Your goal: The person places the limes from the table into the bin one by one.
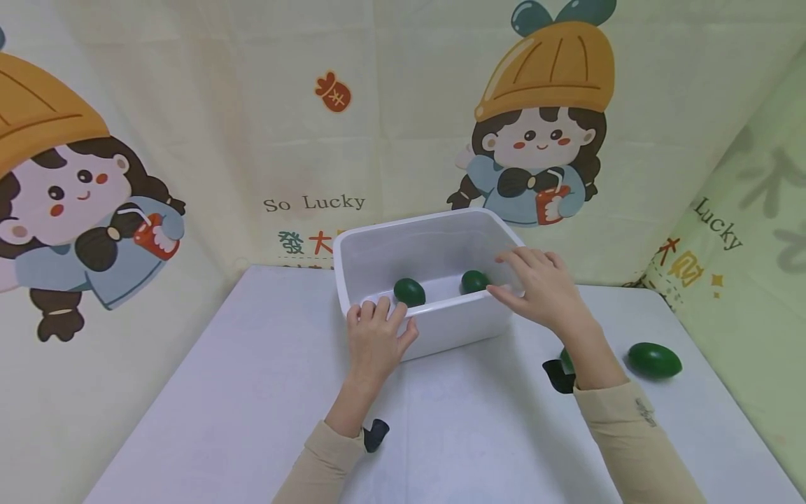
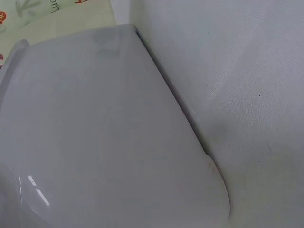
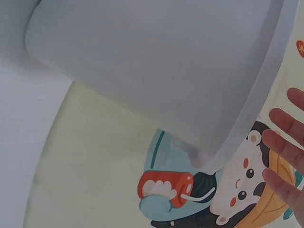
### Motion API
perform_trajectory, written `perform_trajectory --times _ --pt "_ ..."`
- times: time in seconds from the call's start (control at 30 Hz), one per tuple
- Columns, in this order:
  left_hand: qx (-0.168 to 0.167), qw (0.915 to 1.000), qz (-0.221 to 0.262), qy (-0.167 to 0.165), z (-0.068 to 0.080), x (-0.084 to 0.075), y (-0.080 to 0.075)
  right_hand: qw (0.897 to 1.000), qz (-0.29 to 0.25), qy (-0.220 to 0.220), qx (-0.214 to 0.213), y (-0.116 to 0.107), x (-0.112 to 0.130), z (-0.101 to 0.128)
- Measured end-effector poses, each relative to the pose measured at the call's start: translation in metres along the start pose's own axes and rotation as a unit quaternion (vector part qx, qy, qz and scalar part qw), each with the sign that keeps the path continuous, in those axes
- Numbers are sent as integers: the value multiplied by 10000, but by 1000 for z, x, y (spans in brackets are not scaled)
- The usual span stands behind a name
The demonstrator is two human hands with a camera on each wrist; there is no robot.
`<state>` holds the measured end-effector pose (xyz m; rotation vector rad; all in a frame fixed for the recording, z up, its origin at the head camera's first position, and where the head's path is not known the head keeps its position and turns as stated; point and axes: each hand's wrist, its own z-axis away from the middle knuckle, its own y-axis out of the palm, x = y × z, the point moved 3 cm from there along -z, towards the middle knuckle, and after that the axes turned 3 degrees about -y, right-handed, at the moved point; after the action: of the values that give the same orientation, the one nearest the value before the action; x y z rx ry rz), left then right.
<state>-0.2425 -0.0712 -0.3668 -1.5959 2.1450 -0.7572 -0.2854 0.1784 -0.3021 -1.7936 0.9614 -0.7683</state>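
A white plastic bin (image 1: 453, 325) stands on the table, its opening facing up. Inside lie two dark green, oval, fruit-like objects, one at the left (image 1: 409, 292) and one at the right (image 1: 475, 281). My left hand (image 1: 376, 343) holds the bin's near rim, fingertips over the edge and thumb on the outer side. Above the bin's right end is my right hand (image 1: 538, 290), its fingers spread and holding nothing. In the right wrist view, the right fingers (image 3: 285, 142) are apart from the bin wall (image 3: 156, 71).
Another green oval object (image 1: 655, 360) lies on the white table (image 1: 453, 434) at the right. One more (image 1: 566, 360) is mostly hidden behind the right wrist. A printed cloth (image 1: 409, 154) hangs behind the bin and along the sides.
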Motion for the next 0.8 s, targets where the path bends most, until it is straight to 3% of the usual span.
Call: perform_trajectory --times 0.47,0.8 --pt "-293 9995 -44 48 -1 0 1 9994 126 310 -13 -6 -15 26" --pt "-131 9999 84 23 0 1 0 9991 93 418 -38 -8 -25 43"
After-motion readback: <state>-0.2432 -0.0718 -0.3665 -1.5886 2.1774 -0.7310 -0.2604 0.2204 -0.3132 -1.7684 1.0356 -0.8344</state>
